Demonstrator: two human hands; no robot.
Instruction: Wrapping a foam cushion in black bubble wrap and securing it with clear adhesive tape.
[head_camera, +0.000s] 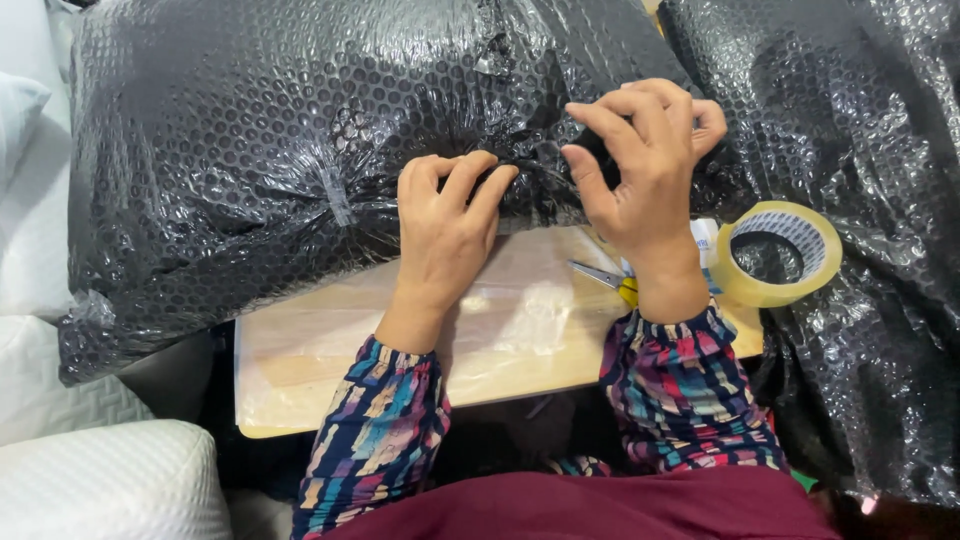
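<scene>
I see a big bundle wrapped in black bubble wrap (250, 150) lying across the far side of the wooden worktop (330, 350), with its lower edge hanging a little over it. Both hands work at a gathered fold on this lower edge. The left hand (445, 225) pinches the film with bent fingers, so its grip is closed on the wrap. The right hand (645, 170) also holds the wrap between thumb and fingers, a narrow grip just beside the left one.

In my judgement the slippery film can escape from these small pinches, and then the fold opens. Pulling too hard may also tear the bubbles near the seam.

A roll of clear packing tape (780, 252) lies near the right wrist, touching a second black wrapped bundle (860, 200). Scissors with a yellow handle (610, 280) are partly hidden behind that wrist. I cannot tell what is inside the bundles, and white cushions (100, 480) are cut off at the left.
</scene>
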